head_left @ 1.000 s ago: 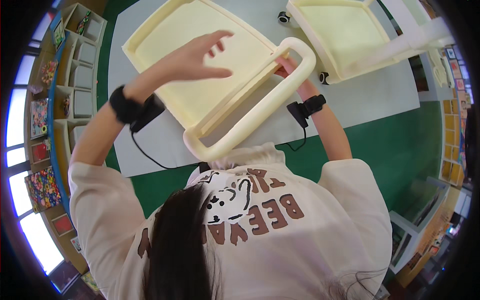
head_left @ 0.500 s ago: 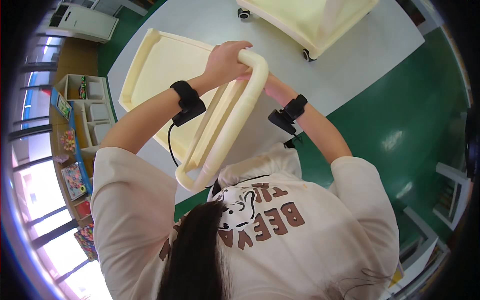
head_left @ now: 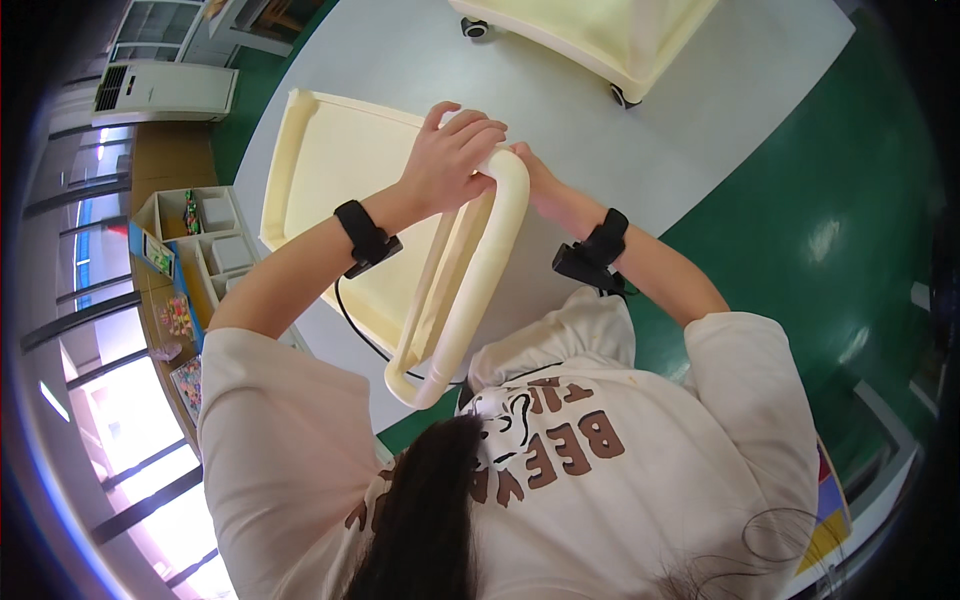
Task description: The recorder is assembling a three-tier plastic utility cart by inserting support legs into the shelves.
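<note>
A cream plastic tray (head_left: 350, 150) with a raised rim lies tilted on the table in front of me. Along its near right side runs a cream U-shaped tube handle (head_left: 478, 265). My left hand (head_left: 450, 160) is over the far corner of this handle, its fingers bent across the tube. On the other side of the same corner is my right hand (head_left: 545, 185), gripping from the right; some of its fingers are hidden behind the tube. What lies between the two hands, if anything, is out of sight.
A cream cart base (head_left: 590, 45) with black caster wheels (head_left: 475, 29) stands at the far side of the light grey table (head_left: 700, 130). Shelves (head_left: 215, 225) with small colourful items are at the left. Green floor (head_left: 790, 220) shows to the right.
The left hand's fingers have lifted and spread somewhat at the handle's corner. In the picture, the handle and both hands sit a little lower, and the view has shifted.
</note>
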Available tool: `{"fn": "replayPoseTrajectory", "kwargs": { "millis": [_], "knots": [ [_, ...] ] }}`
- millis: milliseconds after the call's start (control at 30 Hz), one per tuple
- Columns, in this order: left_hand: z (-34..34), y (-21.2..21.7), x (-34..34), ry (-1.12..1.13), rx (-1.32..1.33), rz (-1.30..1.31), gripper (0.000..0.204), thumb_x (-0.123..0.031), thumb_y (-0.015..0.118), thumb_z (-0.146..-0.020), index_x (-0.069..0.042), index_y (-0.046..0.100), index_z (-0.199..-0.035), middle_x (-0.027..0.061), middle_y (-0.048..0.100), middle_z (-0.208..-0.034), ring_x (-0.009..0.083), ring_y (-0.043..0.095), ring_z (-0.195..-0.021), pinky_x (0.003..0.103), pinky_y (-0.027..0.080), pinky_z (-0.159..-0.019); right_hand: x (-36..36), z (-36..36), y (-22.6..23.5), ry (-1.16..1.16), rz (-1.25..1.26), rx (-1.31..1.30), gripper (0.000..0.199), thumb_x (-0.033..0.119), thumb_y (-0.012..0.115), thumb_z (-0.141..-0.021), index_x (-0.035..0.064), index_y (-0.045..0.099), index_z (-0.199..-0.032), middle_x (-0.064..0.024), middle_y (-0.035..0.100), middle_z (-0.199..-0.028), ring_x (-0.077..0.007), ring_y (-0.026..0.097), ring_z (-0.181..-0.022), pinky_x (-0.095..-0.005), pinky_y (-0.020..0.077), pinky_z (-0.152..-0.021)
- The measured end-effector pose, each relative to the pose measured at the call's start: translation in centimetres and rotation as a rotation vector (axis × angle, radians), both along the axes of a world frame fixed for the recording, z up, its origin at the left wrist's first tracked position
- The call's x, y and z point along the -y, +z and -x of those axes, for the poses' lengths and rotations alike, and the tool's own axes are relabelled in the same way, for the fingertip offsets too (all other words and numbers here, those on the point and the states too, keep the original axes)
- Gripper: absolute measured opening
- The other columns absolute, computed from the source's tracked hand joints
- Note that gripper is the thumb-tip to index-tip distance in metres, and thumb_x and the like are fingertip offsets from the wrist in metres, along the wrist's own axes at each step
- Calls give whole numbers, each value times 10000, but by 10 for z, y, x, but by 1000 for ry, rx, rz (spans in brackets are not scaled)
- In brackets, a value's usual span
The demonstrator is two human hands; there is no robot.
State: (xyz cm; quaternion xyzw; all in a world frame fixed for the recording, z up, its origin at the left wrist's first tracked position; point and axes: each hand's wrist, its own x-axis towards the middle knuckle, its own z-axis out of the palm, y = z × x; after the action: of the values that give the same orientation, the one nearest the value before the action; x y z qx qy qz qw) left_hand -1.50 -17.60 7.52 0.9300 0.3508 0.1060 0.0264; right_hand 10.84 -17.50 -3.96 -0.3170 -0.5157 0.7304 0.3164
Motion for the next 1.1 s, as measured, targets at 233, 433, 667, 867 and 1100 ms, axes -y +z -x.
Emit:
{"fn": "replayPoseTrajectory", "kwargs": {
  "millis": [233, 433, 667, 867, 1100],
  "knots": [
    [-1, -3, 0, 6, 36, 87, 317, -37, 605, -541, -76, 497, -838, 9, 580, -975, 196, 515, -983, 491, 206, -947, 14, 11, -15, -142, 170, -90, 366, 269, 718, -612, 2, 559, -806, -105, 553, -816, -151, 547, -682, -269, 448, -571],
    [5, -8, -4, 73, 65, 242, 356, -10, 616, -524, -81, 490, -849, 25, 581, -930, 205, 529, -952, 504, 153, -996, 15, 0, 13, -71, 117, -3, 400, 267, 718, -615, -35, 538, -806, -128, 542, -828, -146, 541, -699, -273, 456, -570],
    [4, -11, 4, 103, 21, 259, 401, -79, 650, -551, -90, 477, -913, 37, 565, -838, 209, 530, -872, 468, 193, -994, 25, 6, -20, -117, 79, -98, 119, 131, 520, -790, 41, 539, -866, 8, 533, -821, -51, 466, -720, -216, 414, -612],
    [13, 11, 12, 229, -22, 219, 472, -126, 623, -636, -105, 431, -1067, 64, 568, -881, 207, 506, -942, 455, 212, -982, 17, 5, 29, -48, 97, -369, 202, 193, 593, -740, 15, 587, -835, 9, 549, -719, -44, 484, -642, -214, 405, -545],
    [88, 74, 70, 456, 117, 491, 466, -170, 577, -740, -50, 415, -1160, 112, 498, -1087, 222, 472, -993, 323, 363, -864, -8, 12, 29, 117, -87, -185, 256, 180, 622, -720, 8, 571, -902, 6, 550, -744, -66, 503, -661, -223, 412, -568]
  ]
}}
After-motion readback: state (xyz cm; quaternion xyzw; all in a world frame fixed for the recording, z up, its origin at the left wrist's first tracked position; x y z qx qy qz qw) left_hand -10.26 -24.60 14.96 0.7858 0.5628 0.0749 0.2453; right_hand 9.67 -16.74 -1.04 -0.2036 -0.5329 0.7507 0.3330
